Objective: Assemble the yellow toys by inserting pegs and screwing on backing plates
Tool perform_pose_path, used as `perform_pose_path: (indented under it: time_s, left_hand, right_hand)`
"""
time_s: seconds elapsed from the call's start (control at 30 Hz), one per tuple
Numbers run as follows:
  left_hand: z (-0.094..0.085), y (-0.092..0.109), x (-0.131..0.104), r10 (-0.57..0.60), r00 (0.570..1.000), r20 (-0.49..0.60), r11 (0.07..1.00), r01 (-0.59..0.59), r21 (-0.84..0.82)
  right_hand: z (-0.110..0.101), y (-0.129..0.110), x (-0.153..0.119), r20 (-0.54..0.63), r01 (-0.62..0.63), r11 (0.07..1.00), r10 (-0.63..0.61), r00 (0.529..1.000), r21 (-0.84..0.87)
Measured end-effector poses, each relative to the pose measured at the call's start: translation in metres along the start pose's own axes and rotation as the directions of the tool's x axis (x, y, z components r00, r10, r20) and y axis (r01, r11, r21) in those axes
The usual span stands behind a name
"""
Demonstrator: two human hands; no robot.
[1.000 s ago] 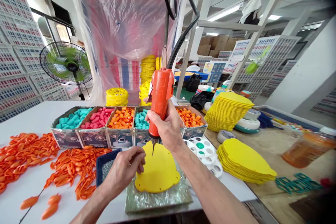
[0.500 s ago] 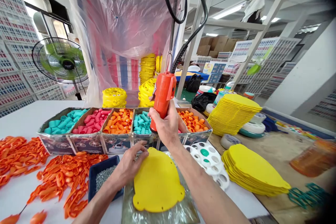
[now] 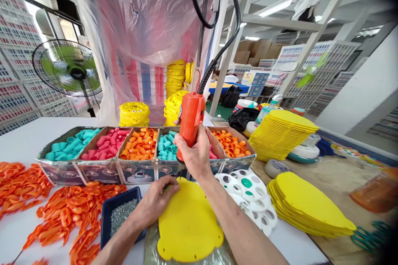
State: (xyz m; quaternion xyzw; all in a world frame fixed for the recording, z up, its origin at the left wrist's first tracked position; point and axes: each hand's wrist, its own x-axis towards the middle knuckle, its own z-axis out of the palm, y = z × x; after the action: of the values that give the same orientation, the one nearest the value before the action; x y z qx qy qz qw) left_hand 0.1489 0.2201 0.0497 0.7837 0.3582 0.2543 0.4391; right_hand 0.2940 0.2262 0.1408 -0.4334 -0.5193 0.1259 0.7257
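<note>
My right hand (image 3: pixel 195 153) is wrapped round an orange electric screwdriver (image 3: pixel 190 118), which hangs from a spring and black cable. Its bit points down at the far edge of a yellow plate (image 3: pixel 189 223). The plate lies flat on a plastic-wrapped block (image 3: pixel 152 244). My left hand (image 3: pixel 161 196) rests at the plate's far left edge, thumb and fingers pinched close to the bit; what they hold, if anything, is too small to make out. Just left of that hand is a dark blue tray (image 3: pixel 105 219) of small metal screws (image 3: pixel 122 215).
Beyond the hands runs a divided box (image 3: pixel 137 169) of teal, pink and orange caps. Orange parts (image 3: pixel 71 215) lie at left. White perforated discs (image 3: pixel 248 190) and yellow plate stacks (image 3: pixel 307 203) stand at right. A fan (image 3: pixel 76 72) stands at back left.
My right hand has lowered the screwdriver, bringing its bit down near my left fingertips at the plate's far edge. The camera view has shifted slightly.
</note>
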Motion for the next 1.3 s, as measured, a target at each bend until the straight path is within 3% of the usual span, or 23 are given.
perform_pose_path:
  time_s: [0.47,0.6,0.73,0.93,1.1,1.3]
  left_hand:
    - [0.005,-0.005,0.000,0.010,0.999,-0.052,1.000,-0.011,-0.022]
    - [0.005,-0.008,0.001,0.037,0.997,-0.064,0.999,-0.037,-0.005]
    - [0.003,-0.006,0.000,0.109,0.987,-0.119,0.994,-0.106,0.033]
    - [0.003,0.002,-0.008,0.263,0.939,-0.223,0.960,-0.232,0.155]
    - [0.006,0.010,-0.019,0.289,0.938,-0.190,0.945,-0.248,0.215]
    - [0.010,0.017,-0.027,0.261,0.950,-0.172,0.945,-0.215,0.245]
  right_hand:
    - [-0.001,0.013,-0.008,0.008,-0.001,0.998,0.000,1.000,0.068]
    - [-0.003,0.011,-0.006,0.086,-0.015,0.996,0.007,0.996,0.086]
    - [-0.006,-0.003,0.003,0.065,0.017,0.996,-0.023,0.998,0.088]
    - [-0.014,-0.037,0.010,0.036,0.030,0.970,-0.040,0.999,0.243]
    - [-0.017,-0.058,0.001,0.072,0.034,0.945,-0.061,0.996,0.324]
    - [-0.019,-0.062,-0.005,0.085,-0.008,0.959,-0.017,0.996,0.284]
